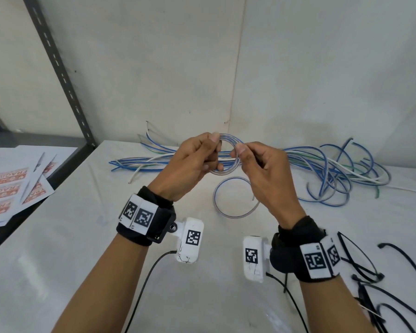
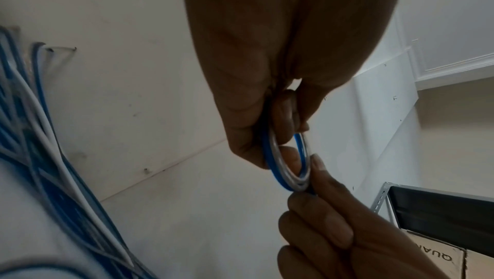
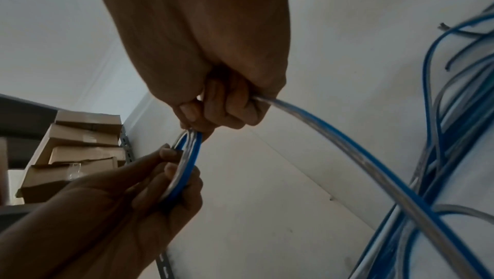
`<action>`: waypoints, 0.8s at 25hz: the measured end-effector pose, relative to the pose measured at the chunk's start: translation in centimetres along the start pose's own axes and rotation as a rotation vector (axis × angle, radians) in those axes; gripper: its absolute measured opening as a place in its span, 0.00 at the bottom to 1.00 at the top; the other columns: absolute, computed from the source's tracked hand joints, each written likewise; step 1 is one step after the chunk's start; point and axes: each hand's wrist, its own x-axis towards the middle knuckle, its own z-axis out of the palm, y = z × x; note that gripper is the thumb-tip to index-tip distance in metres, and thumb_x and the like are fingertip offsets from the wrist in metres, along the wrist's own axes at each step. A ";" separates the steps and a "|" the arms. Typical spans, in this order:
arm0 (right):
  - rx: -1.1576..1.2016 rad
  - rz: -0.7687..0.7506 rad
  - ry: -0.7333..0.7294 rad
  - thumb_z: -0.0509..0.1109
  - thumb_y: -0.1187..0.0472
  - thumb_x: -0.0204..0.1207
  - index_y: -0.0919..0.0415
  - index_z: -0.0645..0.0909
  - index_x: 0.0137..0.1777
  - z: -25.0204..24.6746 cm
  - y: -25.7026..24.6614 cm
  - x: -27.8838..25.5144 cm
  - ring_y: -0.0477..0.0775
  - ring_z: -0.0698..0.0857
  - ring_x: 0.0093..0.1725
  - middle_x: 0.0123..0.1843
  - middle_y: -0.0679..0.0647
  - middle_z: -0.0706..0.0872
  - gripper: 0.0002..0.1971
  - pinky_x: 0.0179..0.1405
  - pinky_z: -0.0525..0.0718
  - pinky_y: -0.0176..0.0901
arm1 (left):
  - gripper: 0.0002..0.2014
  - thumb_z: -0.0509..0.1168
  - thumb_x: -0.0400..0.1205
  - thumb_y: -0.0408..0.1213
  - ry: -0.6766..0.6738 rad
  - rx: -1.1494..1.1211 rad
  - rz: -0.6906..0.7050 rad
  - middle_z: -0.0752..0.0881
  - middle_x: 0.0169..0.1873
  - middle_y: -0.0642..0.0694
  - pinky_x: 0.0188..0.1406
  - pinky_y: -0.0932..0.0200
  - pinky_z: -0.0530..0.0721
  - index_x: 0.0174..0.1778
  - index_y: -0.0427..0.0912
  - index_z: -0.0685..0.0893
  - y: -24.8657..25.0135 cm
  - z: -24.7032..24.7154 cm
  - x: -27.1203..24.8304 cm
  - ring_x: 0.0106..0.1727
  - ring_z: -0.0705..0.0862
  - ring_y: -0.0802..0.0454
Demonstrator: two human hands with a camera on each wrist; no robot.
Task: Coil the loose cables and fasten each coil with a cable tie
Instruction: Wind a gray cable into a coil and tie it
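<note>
Left hand (image 1: 192,162) and right hand (image 1: 259,169) held small coil (image 1: 226,155) of clear, blue-striped cable above table (image 1: 87,236), centre of head view. Left fingers pinched coil at its 9 o'clock side; right fingers pinched it at 3 o'clock, cable tail (image 3: 347,142) running out from right fist. Loose cables (image 1: 334,174) lay at 2 o'clock on table. Black cable ties (image 1: 370,272) lay at 4 o'clock. Printed sheets (image 1: 12,186) lay at 9 o'clock.

Stockroom, slotted metal shelving (image 1: 58,66), cardboard boxes (image 3: 77,156)
</note>
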 end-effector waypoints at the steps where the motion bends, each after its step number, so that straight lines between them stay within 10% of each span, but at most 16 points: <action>1: 0.005 0.001 -0.001 0.67 0.57 0.88 0.57 0.88 0.43 0.2 -0.1 -0.1 0.43 0.66 0.27 0.23 0.41 0.72 0.13 0.29 0.66 0.37 | 0.17 0.50 0.94 0.40 -0.006 0.030 0.029 0.63 0.26 0.56 0.44 0.60 0.81 0.42 0.39 0.74 -0.1 -0.1 -0.1 0.26 0.63 0.58; 7: 0.031 -0.036 0.047 0.73 0.58 0.84 0.63 0.88 0.44 0.2 0.1 0.0 0.47 0.66 0.31 0.29 0.59 0.71 0.10 0.31 0.67 0.43 | 0.15 0.51 0.94 0.36 0.022 0.118 0.146 0.67 0.26 0.58 0.40 0.60 0.79 0.44 0.36 0.75 -0.1 0.2 -0.3 0.28 0.65 0.58; 12: -0.033 -0.064 0.162 0.71 0.58 0.86 0.62 0.86 0.44 1.3 0.3 -0.5 0.43 0.65 0.30 0.28 0.46 0.69 0.10 0.29 0.66 0.36 | 0.16 0.52 0.94 0.38 0.057 0.020 0.087 0.62 0.25 0.55 0.39 0.59 0.77 0.44 0.37 0.78 -0.4 0.5 0.1 0.26 0.62 0.57; 20: 0.384 0.237 0.051 0.69 0.58 0.86 0.62 0.91 0.50 -0.7 -0.3 0.4 0.48 0.59 0.28 0.29 0.54 0.61 0.11 0.23 0.63 0.30 | 0.19 0.53 0.94 0.39 0.086 -0.028 -0.020 0.59 0.26 0.52 0.31 0.61 0.73 0.36 0.41 0.73 0.1 0.3 0.2 0.25 0.58 0.57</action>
